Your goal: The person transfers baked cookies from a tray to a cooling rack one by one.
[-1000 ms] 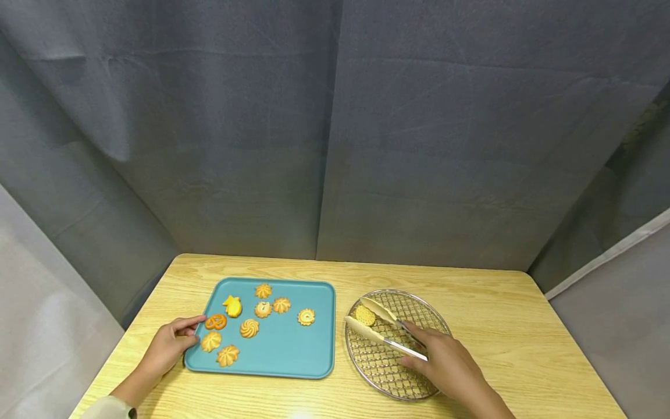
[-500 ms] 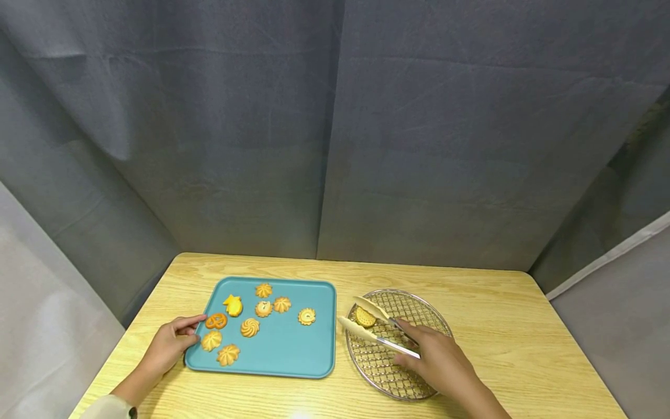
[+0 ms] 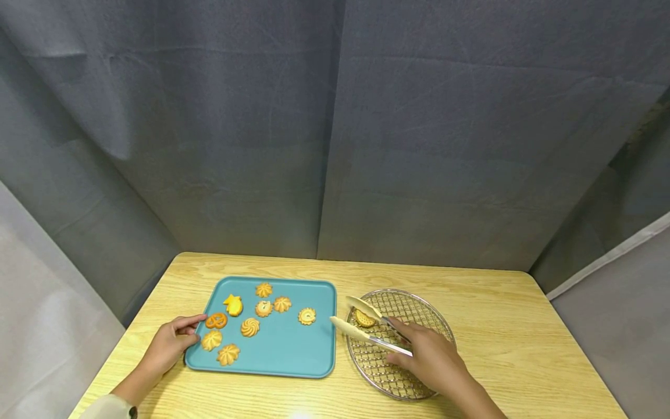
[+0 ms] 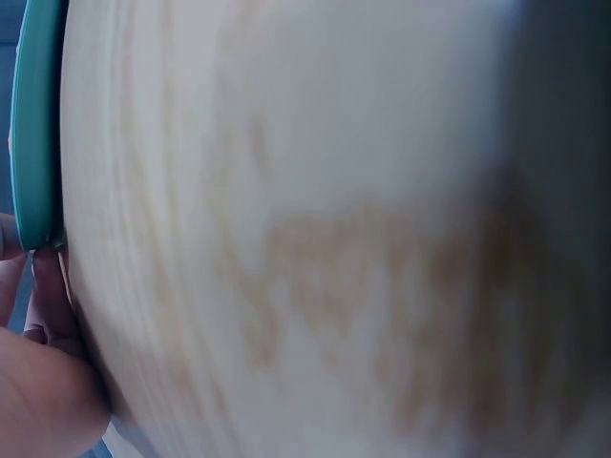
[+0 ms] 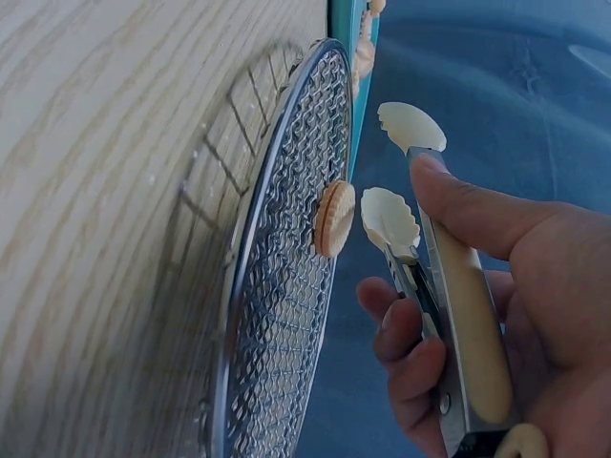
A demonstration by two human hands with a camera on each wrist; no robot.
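Observation:
At the left edge of the teal tray (image 3: 282,355), my left hand (image 3: 170,343) pinches the rim, with fingers above and below it in the left wrist view. Several cookies lie on the tray, among them a pretzel-shaped one (image 3: 216,320) close to my fingers. My right hand (image 3: 431,355) grips metal tongs (image 3: 389,345) with cream scalloped tips spread apart. Nothing is between those tips. They hang over the left part of a round wire rack (image 3: 398,378). One round sandwich cookie (image 5: 335,219) lies on the rack's mesh, partly behind a tong tip in the head view.
A wood-grain table (image 3: 497,326) carries both tray and rack, which stand a narrow gap apart. Grey curtains (image 3: 419,145) hang close behind the table and along its sides. The rack's mesh sits slightly above the tabletop.
My right hand has moved the tongs left, from around the sandwich cookie toward the tray's right edge. The cookie stays on the rack. My left hand and the tray keep their places.

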